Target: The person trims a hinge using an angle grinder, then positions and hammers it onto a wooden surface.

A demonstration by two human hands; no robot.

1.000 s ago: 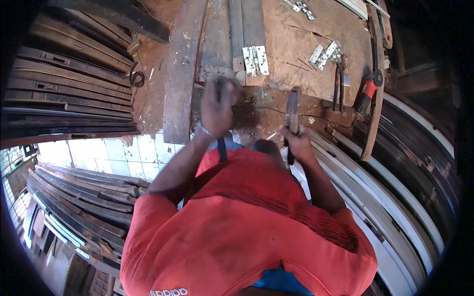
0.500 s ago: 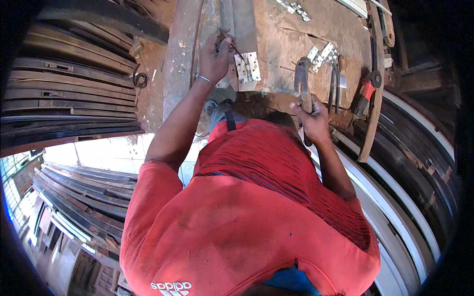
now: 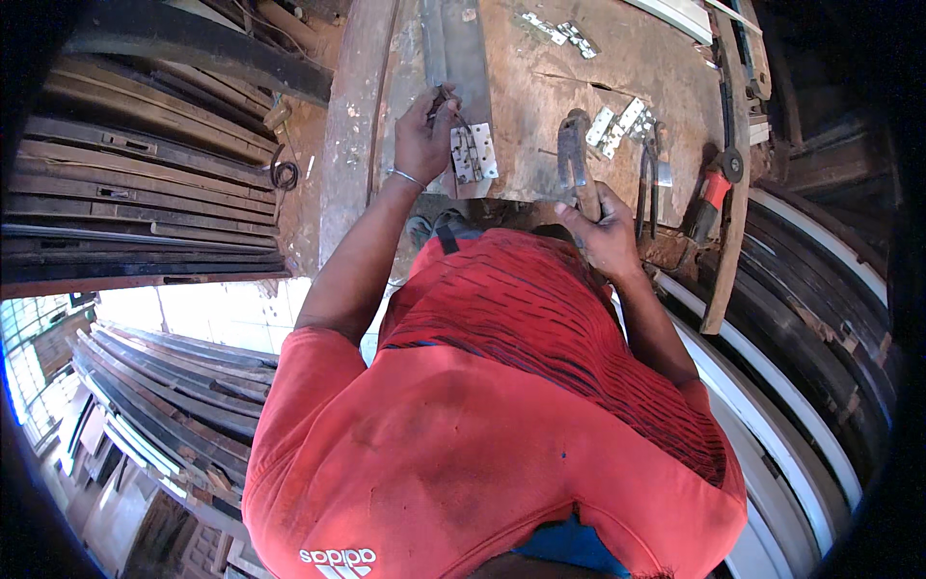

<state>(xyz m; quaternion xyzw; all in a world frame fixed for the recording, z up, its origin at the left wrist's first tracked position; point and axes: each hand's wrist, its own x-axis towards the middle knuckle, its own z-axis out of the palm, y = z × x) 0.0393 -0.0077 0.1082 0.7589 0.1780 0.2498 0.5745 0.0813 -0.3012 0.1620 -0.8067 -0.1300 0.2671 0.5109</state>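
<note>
My left hand point(image 3: 422, 140) pinches a thin dark metal rod point(image 3: 465, 123), its tip over an open, pale hinge point(image 3: 475, 154) with screw holes. That hinge lies at the near edge of the wooden workbench point(image 3: 526, 96), beside a long dark metal bar point(image 3: 451, 48). The rod's exact kind is hard to make out. My right hand point(image 3: 610, 236) is wrapped round the wooden handle of a claw hammer point(image 3: 573, 154). The hammer's head is raised to the right of the hinge, apart from it.
More hinges point(image 3: 617, 127) lie right of the hammer, with another group point(image 3: 562, 34) farther back. Dark pincers point(image 3: 646, 183) and a red angle grinder point(image 3: 715, 185) rest at the bench's right side. Long dark boards point(image 3: 145, 193) are stacked at left. A wooden strip point(image 3: 730, 241) runs along the right.
The whole view has shifted slightly, so the bench sits lower in the picture. My left hand has moved a little closer to the hinge; both hands keep their holds.
</note>
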